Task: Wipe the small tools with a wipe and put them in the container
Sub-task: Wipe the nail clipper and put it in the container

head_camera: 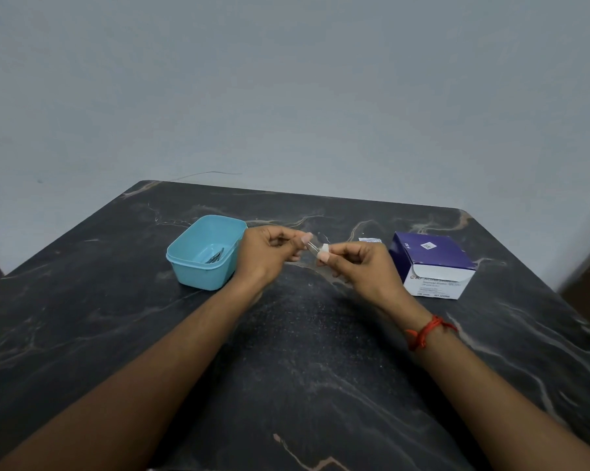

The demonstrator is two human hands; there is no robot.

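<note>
Head view: a dark marbled desk (303, 368) ran up to a plain grey wall (286, 79). Above mid-desk, the left hand (269, 253) pinched a thin metal tool (311, 247) and the right hand (361, 266) pinched a white wipe (324, 248) round it. The blue container (201, 277) sat left, its contents blurred. A purple box (436, 266) sat right, its print unreadable.
</note>
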